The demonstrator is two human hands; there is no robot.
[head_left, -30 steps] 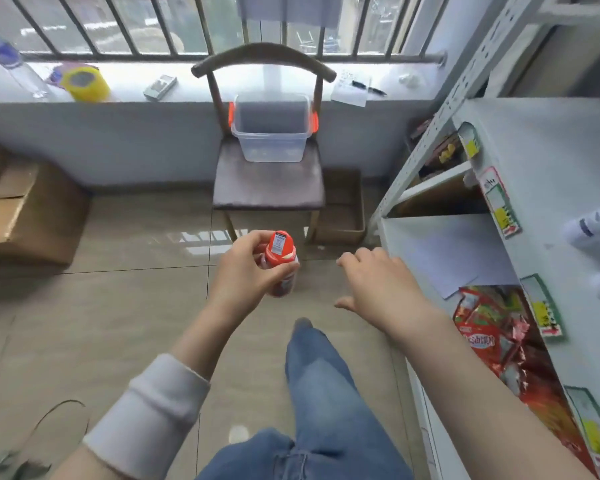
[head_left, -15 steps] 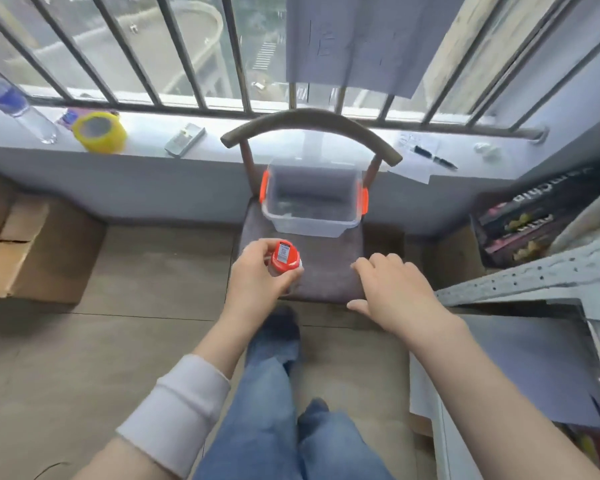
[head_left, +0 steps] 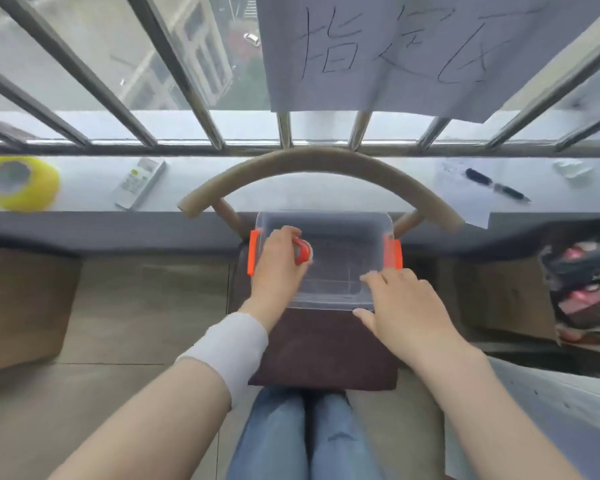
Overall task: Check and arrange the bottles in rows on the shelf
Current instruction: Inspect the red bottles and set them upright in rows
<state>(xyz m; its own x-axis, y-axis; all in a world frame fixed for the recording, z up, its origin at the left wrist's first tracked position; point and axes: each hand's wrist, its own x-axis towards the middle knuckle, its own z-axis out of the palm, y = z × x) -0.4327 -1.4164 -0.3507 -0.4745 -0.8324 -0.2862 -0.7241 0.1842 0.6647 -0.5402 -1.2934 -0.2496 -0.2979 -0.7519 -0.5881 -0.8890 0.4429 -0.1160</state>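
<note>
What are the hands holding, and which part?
The left hand grips a small red-capped bottle; its grip wraps the body below the cap. The right hand holds nothing.

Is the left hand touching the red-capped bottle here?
Touching. The head view shows the left hand with its fingers curled round the red-capped bottle, holding it over the clear bin.

Your left hand (head_left: 278,268) covering most of the bottle (head_left: 302,254), only its red cap showing, paper sign (head_left: 395,53) cut off by the top edge, shelf (head_left: 555,407) corner clipped at your lower right, packages (head_left: 589,289) at right too blurred to read, remote (head_left: 140,181) with buttons too small to tell
</note>
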